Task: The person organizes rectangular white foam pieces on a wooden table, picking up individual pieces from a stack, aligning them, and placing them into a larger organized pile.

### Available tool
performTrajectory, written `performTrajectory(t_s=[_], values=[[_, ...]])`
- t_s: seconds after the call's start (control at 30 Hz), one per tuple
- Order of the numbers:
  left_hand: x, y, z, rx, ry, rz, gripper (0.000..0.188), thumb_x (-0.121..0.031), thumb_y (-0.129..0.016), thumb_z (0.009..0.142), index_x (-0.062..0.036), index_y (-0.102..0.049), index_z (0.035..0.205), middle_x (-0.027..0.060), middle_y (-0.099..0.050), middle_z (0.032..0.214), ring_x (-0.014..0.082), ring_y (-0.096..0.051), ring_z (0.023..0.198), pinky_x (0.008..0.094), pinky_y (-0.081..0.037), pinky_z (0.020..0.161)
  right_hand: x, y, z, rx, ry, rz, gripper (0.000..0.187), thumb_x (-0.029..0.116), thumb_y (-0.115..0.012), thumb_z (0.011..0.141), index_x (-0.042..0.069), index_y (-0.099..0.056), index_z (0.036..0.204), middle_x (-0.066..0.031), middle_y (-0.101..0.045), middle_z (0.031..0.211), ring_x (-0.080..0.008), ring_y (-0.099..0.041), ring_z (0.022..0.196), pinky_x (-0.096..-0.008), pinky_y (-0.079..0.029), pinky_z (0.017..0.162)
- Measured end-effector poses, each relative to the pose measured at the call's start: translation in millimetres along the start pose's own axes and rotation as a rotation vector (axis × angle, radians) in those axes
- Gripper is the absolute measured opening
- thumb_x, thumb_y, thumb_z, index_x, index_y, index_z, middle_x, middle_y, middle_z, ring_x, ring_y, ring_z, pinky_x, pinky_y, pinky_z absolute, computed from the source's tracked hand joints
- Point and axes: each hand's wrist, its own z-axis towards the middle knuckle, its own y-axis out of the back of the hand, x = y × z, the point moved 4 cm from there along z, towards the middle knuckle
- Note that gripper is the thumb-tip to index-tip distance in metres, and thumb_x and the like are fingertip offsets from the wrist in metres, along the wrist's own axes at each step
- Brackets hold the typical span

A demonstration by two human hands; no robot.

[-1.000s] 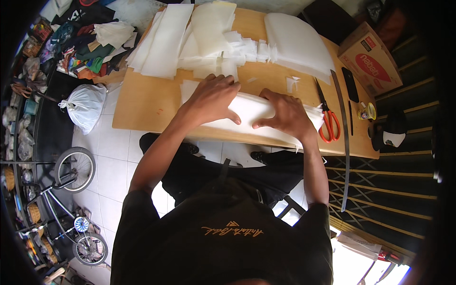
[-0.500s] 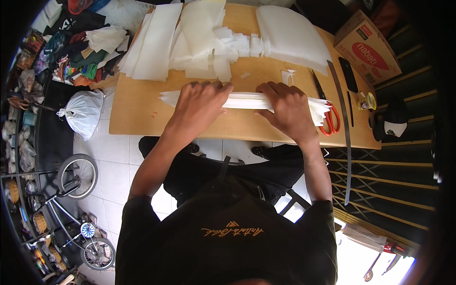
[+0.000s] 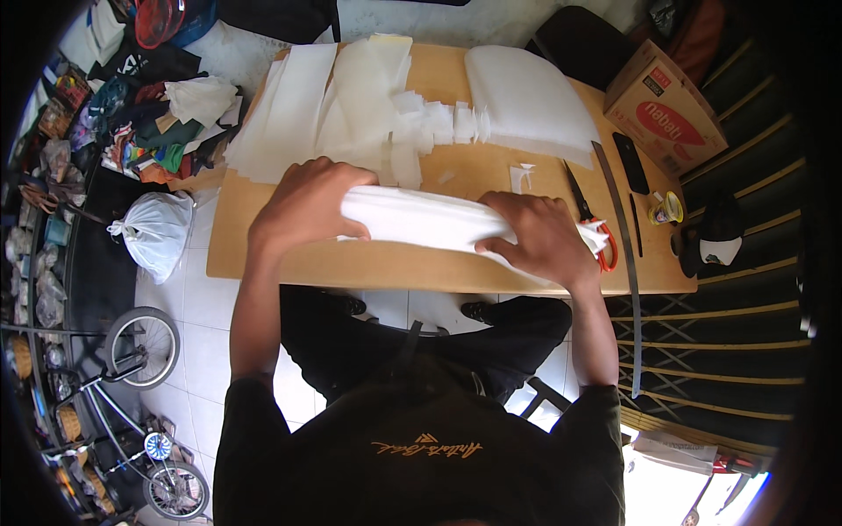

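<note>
Between my hands is a long bundle of thin white sheets (image 3: 417, 217), lifted near the table's front edge, its right end fanned into uneven points. My left hand (image 3: 307, 206) is closed around its left end, thumb on the near side. Further right, my right hand (image 3: 544, 232) grips the bundle, thumb along the near face. The bundle slopes slightly down to the right. Just beyond my right hand lie scissors with red-orange handles (image 3: 607, 248), partly covered by the bundle's end. Small white scraps (image 3: 522, 178) rest behind the bundle.
On the wooden table (image 3: 241, 254), long white sheets (image 3: 289, 114), small cut pieces (image 3: 438, 121) and a large white stack (image 3: 531, 96) lie at the back. To the right are a long metal strip (image 3: 621, 206), a black phone (image 3: 631, 163), a small tub (image 3: 667, 209) and a cardboard box (image 3: 664, 110).
Both hands have tilted the bundle so that its broad side shows. My left hand has moved left and slightly nearer; my right hand has come nearer. The view has shifted a little.
</note>
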Motion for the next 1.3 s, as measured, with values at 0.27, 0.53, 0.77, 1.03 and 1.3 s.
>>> performTrajectory(t_s=[0.27,0.53,0.77,1.03,1.3], values=[[40,35,-14,-0.295,-0.045,-0.85,0.077,-0.006,-0.095,0.061,-0.0009,-0.061,0.13,0.0087,-0.071,0.115,0.0211,-0.069,0.104,0.0325,-0.055,0.093,-1,-1,-6,0.018,-0.02,0.343,0.059,0.043,-0.079,0.084,0.0,-0.063,0.122,-0.024,-0.072,0.1,-0.0393,-0.07,0.098,-0.0473,-0.05,0.089],[45,-78,-2,-0.74,0.005,-1.555,0.099,-0.007,-0.088,0.076,0.0014,-0.026,0.153,0.0228,-0.043,0.152,0.031,-0.044,0.141,0.0427,-0.038,0.116,-9,-23,1,-0.094,-0.206,0.84,0.071,0.03,-0.085,0.083,-0.002,-0.057,0.14,-0.0185,-0.073,0.114,-0.0252,-0.069,0.105,-0.0364,-0.049,0.098],[44,-106,-2,-0.595,0.154,-1.654,0.081,-0.009,-0.079,0.087,0.0026,-0.032,0.151,0.0234,-0.048,0.148,0.0294,-0.05,0.136,0.0393,-0.044,0.111,-21,-27,-2,-0.146,-0.245,0.977,0.07,0.023,-0.087,0.081,-0.003,-0.057,0.139,-0.0177,-0.071,0.118,-0.0228,-0.068,0.108,-0.0363,-0.051,0.097],[-46,-118,-1,-0.457,0.039,-1.821,0.064,-0.015,-0.083,0.086,0.0033,-0.048,0.137,0.0141,-0.063,0.127,0.02,-0.061,0.119,0.0358,-0.049,0.103,-4,-46,-8,-0.041,-0.246,1.028,0.073,0.024,-0.086,0.082,-0.003,-0.053,0.141,-0.0172,-0.07,0.119,-0.025,-0.067,0.11,-0.0366,-0.051,0.098],[-62,-111,19,-0.53,0.062,-1.702,0.059,-0.019,-0.081,0.089,0.003,-0.049,0.134,0.0144,-0.064,0.121,0.0204,-0.063,0.113,0.0361,-0.052,0.097,1,-48,-8,-0.258,-0.226,1.069,0.057,0.031,-0.072,0.097,-0.001,-0.049,0.138,-0.0187,-0.066,0.122,-0.0223,-0.064,0.111,-0.0352,-0.05,0.097]])
